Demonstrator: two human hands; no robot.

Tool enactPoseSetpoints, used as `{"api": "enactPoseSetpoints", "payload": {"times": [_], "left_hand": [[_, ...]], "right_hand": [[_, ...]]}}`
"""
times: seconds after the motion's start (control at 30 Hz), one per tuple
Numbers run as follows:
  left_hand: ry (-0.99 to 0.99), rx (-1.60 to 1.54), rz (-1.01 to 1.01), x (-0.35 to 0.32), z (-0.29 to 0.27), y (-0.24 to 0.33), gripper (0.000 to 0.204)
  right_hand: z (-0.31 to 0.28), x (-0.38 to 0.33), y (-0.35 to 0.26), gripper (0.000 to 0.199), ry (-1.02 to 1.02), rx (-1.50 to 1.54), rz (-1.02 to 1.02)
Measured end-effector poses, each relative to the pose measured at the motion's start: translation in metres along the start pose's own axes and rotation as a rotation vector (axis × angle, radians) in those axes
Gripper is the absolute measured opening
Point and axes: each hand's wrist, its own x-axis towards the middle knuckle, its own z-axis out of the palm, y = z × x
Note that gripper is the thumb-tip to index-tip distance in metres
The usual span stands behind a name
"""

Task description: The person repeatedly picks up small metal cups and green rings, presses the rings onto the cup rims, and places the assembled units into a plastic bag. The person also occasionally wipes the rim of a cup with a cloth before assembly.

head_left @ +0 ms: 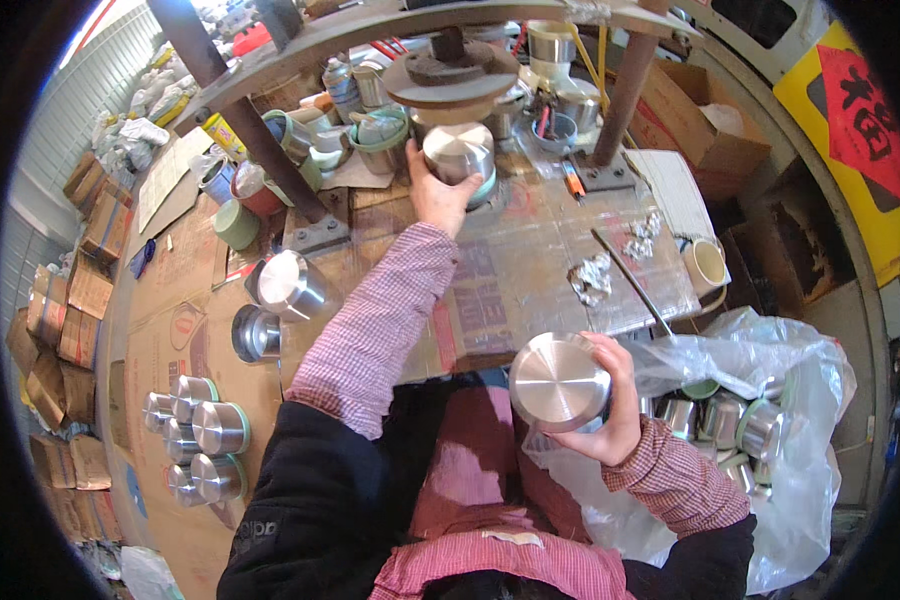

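Under the round plate of a press [450,75], my left hand [438,197] is closed around a steel cup [458,150] standing bottom up. A pale green rim shows at that cup's lower edge. Nearer my lap, my right hand [615,410] grips another steel cup [560,382] by its side, its shiny flat bottom turned up toward me. To the left of my left forearm stand a larger steel cup [292,285] and a dark-rimmed metal piece [257,333]. Several steel cups with pale green rims [220,428] are grouped farther left on the cardboard.
A clear plastic bag [800,400] full of steel cups lies at my right. The press posts [275,150] rise on both sides of my left hand. A metal rod [632,280] and crumpled foil [592,280] lie on the board. Tubs and tools [378,140] crowd the back.
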Motion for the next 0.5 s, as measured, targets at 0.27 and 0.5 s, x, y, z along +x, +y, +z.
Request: {"api": "enactPoseSetpoints", "payload": {"times": [0.27, 0.5], "left_hand": [[-0.605, -0.366, -0.076, -0.225, -0.082, 0.101, 0.049], [-0.951, -0.268, -0.647, -0.39, -0.022, 0.048, 0.065]], "right_hand": [[-0.02, -0.081, -0.025, 0.118, 0.258, 0.134, 0.339], [-0.048, -0.146, -0.038, 0.119, 0.433, -0.04, 0.541]]}}
